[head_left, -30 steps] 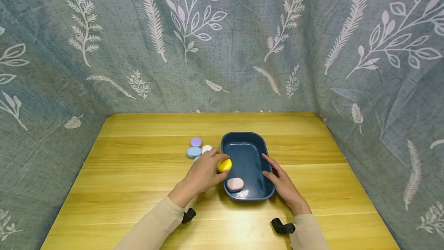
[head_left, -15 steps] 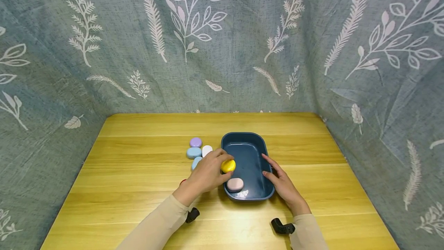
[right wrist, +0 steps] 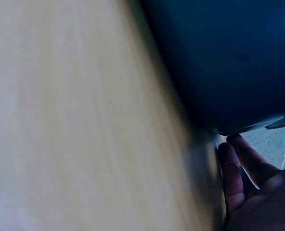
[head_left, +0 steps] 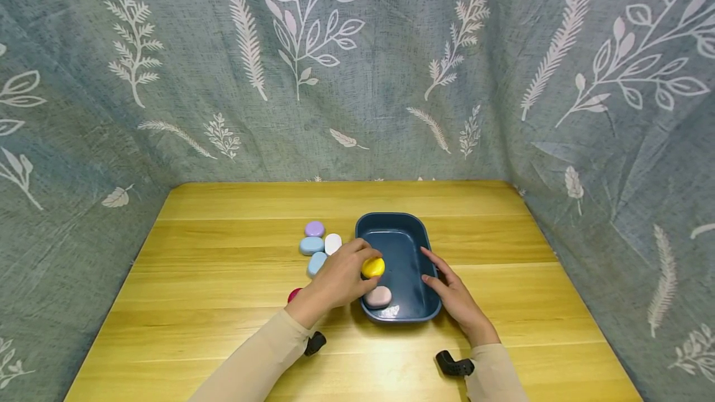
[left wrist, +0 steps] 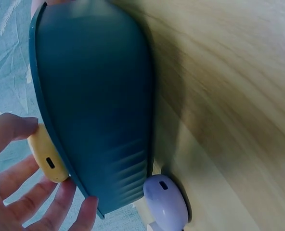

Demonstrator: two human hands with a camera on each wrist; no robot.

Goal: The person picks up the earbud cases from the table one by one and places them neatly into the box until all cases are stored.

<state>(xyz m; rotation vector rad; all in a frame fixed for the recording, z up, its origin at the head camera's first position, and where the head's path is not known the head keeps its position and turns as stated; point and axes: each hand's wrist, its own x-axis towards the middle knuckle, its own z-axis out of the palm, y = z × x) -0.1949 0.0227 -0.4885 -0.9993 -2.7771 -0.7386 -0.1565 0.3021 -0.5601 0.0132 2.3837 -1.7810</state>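
My left hand point(head_left: 337, 275) pinches a yellow earbud case point(head_left: 373, 267) between thumb and fingers, over the left rim of a dark blue plastic basin point(head_left: 399, 241). In the left wrist view the yellow case shows a small dark port and overlaps the basin's rim. My right hand point(head_left: 460, 306) holds the basin's right wall, thumb and forefinger hooked over the rim. Other fingers point(right wrist: 234, 185) show outside the wall in the right wrist view. A pale pink case point(head_left: 378, 297) lies inside the basin's near left corner, partly behind the left thumb.
Left of the basin on the wooden table point(head_left: 223, 278) lie a purple case point(head_left: 314, 229), a white one point(head_left: 332, 244) and two light blue ones, such as this blue case point(head_left: 311, 245). A red case point(head_left: 294, 294) peeks out beside the left wrist. A patterned curtain point(head_left: 380, 79) surrounds the table.
My left hand has carried the yellow case a little rightward, further over the basin. More of the red case and the light blue case shows. The right hand and basin stay in place.
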